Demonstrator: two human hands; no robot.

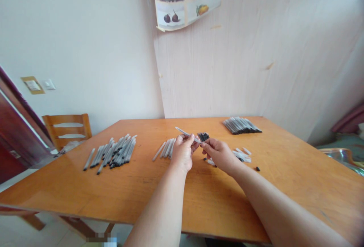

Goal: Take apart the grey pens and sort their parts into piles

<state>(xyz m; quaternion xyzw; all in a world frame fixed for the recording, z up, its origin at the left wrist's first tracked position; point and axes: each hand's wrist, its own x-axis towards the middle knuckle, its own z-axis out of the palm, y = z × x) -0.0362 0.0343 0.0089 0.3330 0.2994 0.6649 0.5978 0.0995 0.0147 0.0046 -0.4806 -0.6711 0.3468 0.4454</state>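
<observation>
Pinching a pale barrel (pixel 182 129) between thumb and fingers, the left hand (pixel 182 154) holds it tilted over the wooden table (pixel 159 201), its free end pointing to 10 o'clock. The right hand (pixel 223 156) has thumb and forefinger pressed together at the barrel's other end; whether a small part sits between those fingertips is too small to tell.

Just beyond the hands, toward 1 o'clock, lies a bundle of thin dark pieces (pixel 203 137). At 9 o'clock, near the left hand, is a short row of pale barrels (pixel 167 149). Farther out at 9 o'clock spreads a loose pile of black-ended barrels (pixel 116 152).

Short whitish pieces (pixel 247 151) lie at 3 o'clock, partly behind the right hand, with a small black piece (pixel 258 169) at 4 o'clock. A neat stack of barrels (pixel 241 125) rests near the far edge at 2 o'clock.

Past the table, a wooden chair (pixel 66 119) stands at 10 o'clock, and a fruit poster (pixel 185 0) hangs on the wall at 12 o'clock.
</observation>
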